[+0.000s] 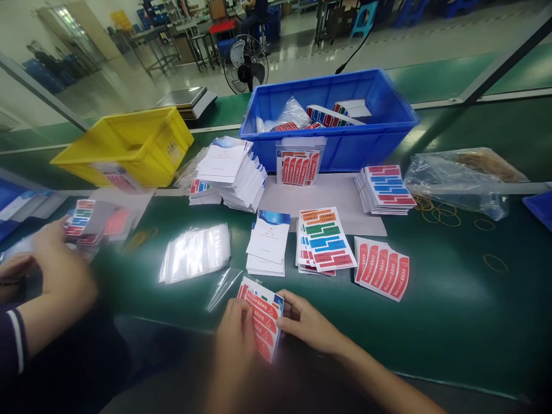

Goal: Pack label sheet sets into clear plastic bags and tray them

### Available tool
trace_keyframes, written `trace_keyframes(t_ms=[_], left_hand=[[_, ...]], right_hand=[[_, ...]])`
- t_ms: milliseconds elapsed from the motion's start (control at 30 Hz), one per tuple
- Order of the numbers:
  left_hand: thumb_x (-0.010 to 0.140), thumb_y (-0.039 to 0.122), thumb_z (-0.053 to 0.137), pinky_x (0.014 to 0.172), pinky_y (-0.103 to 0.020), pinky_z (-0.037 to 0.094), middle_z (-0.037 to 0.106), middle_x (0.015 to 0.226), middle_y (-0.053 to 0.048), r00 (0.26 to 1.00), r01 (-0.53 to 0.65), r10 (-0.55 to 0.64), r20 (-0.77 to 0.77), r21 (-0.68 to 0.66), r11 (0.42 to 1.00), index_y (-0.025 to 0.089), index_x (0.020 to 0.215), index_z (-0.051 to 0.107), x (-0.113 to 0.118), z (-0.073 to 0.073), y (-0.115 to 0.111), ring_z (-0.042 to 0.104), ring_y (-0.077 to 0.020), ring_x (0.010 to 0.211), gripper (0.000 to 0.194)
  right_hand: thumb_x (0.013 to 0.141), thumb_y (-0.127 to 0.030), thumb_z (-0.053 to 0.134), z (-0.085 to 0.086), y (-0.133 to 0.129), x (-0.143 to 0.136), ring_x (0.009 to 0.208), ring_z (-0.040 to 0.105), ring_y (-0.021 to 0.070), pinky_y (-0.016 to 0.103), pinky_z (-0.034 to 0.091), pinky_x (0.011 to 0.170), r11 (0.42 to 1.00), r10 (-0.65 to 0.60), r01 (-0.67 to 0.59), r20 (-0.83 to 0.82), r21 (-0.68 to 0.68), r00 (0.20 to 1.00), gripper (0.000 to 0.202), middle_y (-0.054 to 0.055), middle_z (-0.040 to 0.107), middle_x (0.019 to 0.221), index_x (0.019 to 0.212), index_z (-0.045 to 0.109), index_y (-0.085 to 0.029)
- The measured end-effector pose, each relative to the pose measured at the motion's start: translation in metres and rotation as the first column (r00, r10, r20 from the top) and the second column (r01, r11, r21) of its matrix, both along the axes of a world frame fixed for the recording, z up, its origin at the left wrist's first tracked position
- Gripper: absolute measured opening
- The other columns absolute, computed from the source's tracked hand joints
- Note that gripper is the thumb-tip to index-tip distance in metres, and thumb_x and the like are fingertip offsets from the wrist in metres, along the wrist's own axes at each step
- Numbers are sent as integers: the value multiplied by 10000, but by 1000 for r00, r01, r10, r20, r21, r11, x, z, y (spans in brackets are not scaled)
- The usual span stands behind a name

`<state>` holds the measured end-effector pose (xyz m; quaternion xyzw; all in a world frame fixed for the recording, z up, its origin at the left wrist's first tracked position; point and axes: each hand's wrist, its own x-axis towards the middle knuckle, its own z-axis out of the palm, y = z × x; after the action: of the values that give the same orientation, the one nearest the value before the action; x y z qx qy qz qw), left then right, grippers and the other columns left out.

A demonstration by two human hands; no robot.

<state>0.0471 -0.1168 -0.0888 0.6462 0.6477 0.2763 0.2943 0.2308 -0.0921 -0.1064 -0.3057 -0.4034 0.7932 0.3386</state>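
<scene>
Clock directions are read from the held cards, twelve o'clock pointing away from the wearer. At far left, near nine to ten o'clock, a co-worker's blurred hand (69,270) is beside printed sheets. A yellow bin (168,152) stands between ten and eleven, farther off. Closer, at ten o'clock, is a stack of clear bags (196,256) and, nearer still, one loose clear sleeve (223,289), flat on the green table (452,310), its long axis slanting from one to seven. It lies just beside the cards; the left hand is nearer to it than the right.

The left hand (237,328), partly blurred, is closed in a narrow pinch on the left side of the held cards (266,325), a small sheaf with a red-labelled sheet on top. They are in front of the wearer, near the table's close edge, long axis roughly twelve to six. The right hand (304,319) grips their right edge, thumb on the face.

White leaflets (268,241) lie at twelve, coloured sheets (328,241) at about one to two, and red label sheets (382,269) between two and three, apart from both hands.
</scene>
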Motion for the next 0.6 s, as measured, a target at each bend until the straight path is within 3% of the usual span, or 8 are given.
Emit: trace_keyframes(t_ms=[167,367,500,600], left_hand=[[924,228,400,668,-247,449,568,793,-13,992,81,-82,95,11,997,203,798,513,15,12,-3,553,-136,727,171],[913,209,429,678,-247,453,579,817,-21,990,63,-72,123,72,995,206,830,520,27,18,-5,556,-139,753,124],[933,220,376,706,-282,451,599,912,-57,982,96,-109,153,91,991,209,840,547,41,9,-15,565,-163,837,194],[929,219,376,724,-303,469,612,960,-75,977,135,-155,150,136,982,210,867,557,38,6,-14,583,-179,887,192]], right_hand=[[790,-462,703,-9,-3,-16,919,558,185,305,459,776,968,-250,247,186,39,950,415,37,578,1001,1041,497,-202],[767,-519,699,-11,-2,-18,836,572,173,290,474,701,974,-219,224,119,-25,968,446,29,569,961,1010,491,-209],[792,-491,681,-6,0,-15,806,560,170,282,443,726,975,-223,219,153,41,963,361,-7,560,823,874,490,-195],[849,-451,622,-2,3,-7,750,531,161,267,421,684,977,-201,179,228,113,953,297,-18,530,763,808,494,-187]])
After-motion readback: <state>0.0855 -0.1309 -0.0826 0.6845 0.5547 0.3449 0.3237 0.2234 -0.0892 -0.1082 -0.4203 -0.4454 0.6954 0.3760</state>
